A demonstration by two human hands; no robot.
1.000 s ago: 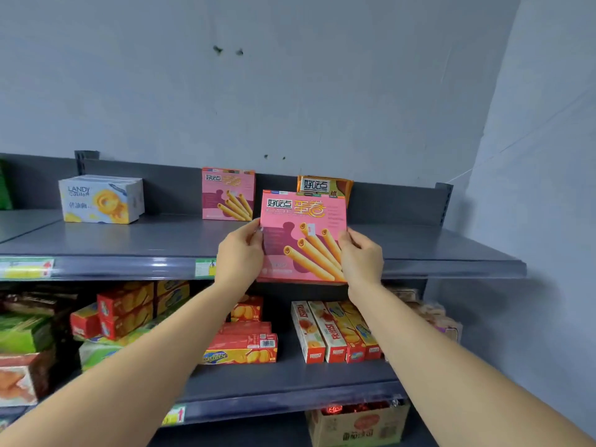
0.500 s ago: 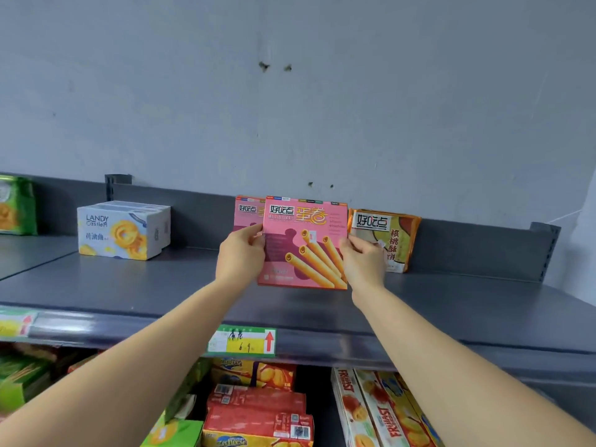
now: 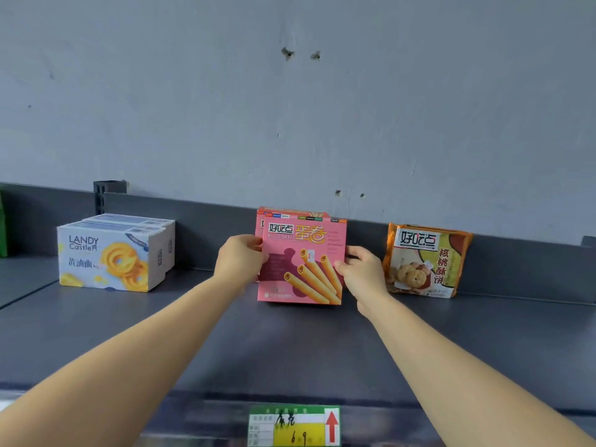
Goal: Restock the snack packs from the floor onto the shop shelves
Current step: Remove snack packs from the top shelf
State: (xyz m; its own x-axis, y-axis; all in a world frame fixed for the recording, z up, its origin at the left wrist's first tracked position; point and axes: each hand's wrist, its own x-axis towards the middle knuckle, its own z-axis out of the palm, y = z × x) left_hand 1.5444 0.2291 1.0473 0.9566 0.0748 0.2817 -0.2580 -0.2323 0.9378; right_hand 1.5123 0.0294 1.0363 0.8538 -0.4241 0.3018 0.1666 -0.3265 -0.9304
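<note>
While the left hand (image 3: 240, 261) and right hand (image 3: 361, 274) pinch the pink egg-roll box (image 3: 303, 262) by its side edges, it stands upright on the shelf (image 3: 290, 343), just before a matching box (image 3: 262, 211). Slide it back flush and square before letting go.

Soft, even, slightly dim light; sharp centre, wide-angle stretching and blur at bottom edge.

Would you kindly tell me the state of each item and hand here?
front pink egg-roll box, upright, held at both sides.
rear pink egg-roll box, upright behind it.
walnut cookie pack, upright, untouched.
Landy Castle boxes, closed, untouched.
left hand, grips the front box.
right hand, grips the front box.
</note>
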